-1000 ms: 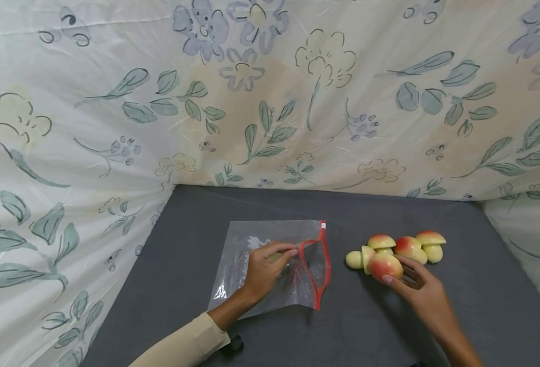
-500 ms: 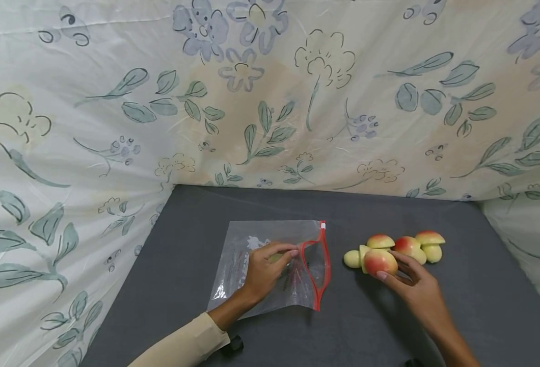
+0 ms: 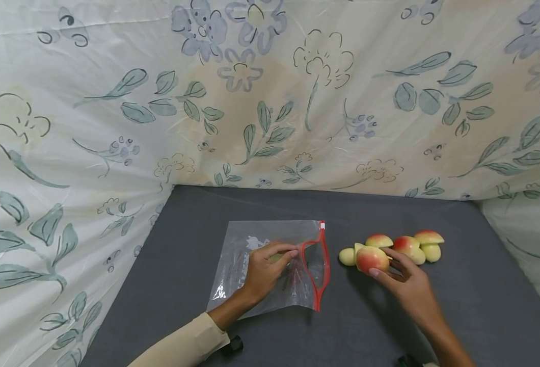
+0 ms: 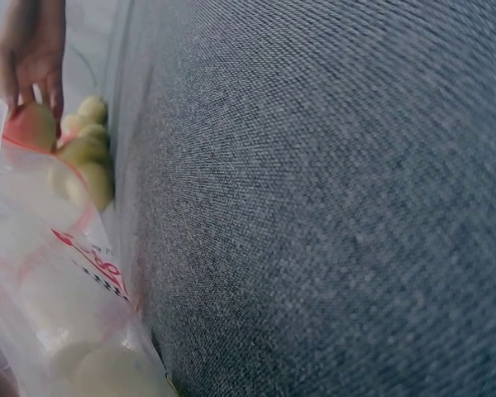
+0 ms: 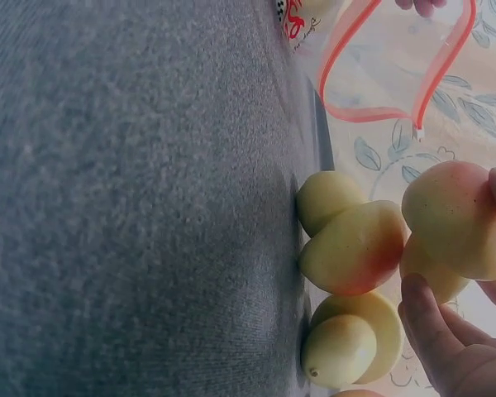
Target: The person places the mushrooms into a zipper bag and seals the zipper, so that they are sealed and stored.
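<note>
In the head view, my left hand (image 3: 265,267) pinches the clear zip bag (image 3: 233,265) beside its red-edged mouth, which gapes to the right. A pale round thing (image 4: 112,372) shows through the plastic in the left wrist view. My right hand (image 3: 407,285) holds a mushroom-shaped piece (image 3: 372,259) by its red-and-yellow cap, thumb and fingers on either side. Just left of it, another such piece (image 3: 347,257) points its pale stem at the bag; whether the two touch I cannot tell. In the right wrist view the held piece (image 5: 455,219) hangs above this neighbour (image 5: 355,248).
Several more mushroom-shaped pieces (image 3: 407,247) lie behind my right hand on the dark grey tabletop (image 3: 297,336). A small black object (image 3: 235,345) is by the left sleeve. Flower-printed cloth (image 3: 270,102) rises behind the table and along its sides.
My right hand has moved left towards the bag's mouth with the held piece. The neighbouring piece has also shifted slightly left. My left hand and the bag look unchanged.
</note>
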The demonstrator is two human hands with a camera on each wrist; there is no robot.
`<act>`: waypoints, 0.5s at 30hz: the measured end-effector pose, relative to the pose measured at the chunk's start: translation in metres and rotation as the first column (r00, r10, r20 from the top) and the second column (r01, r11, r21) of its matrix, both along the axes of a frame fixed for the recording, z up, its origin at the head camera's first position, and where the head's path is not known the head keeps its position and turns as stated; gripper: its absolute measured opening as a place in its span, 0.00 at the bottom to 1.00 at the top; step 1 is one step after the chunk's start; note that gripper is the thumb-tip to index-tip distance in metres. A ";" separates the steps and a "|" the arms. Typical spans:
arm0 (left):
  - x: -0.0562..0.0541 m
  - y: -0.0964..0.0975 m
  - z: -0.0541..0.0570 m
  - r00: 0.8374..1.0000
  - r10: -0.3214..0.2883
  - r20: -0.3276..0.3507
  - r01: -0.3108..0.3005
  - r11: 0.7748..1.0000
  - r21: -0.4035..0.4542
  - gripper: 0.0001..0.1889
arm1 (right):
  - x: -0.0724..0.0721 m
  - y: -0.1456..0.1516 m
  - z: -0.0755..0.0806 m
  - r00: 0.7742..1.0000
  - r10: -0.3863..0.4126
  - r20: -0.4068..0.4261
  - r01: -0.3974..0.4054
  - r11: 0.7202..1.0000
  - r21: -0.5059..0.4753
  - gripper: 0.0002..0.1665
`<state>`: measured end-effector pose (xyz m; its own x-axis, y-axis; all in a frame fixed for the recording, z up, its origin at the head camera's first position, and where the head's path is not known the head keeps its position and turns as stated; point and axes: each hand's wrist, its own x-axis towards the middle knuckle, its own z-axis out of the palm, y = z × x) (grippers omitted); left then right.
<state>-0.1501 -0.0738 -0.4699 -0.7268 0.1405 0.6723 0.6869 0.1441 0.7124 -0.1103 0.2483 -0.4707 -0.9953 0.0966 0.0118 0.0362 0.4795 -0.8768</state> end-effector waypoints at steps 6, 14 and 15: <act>-0.009 -0.002 -0.020 1.000 0.001 0.002 -0.001 1.000 -0.003 0.07 | -0.001 -0.005 0.001 0.999 0.014 -0.035 -0.014 1.000 -0.001 0.40; -0.013 -0.002 -0.027 1.000 0.001 -0.001 -0.001 1.000 -0.007 0.07 | 0.000 -0.012 0.001 0.996 0.035 -0.079 -0.036 0.999 -0.022 0.36; -0.012 -0.002 -0.024 1.000 0.000 0.000 0.000 1.000 -0.006 0.07 | 0.000 -0.013 0.001 0.996 0.039 -0.085 -0.041 0.999 -0.028 0.36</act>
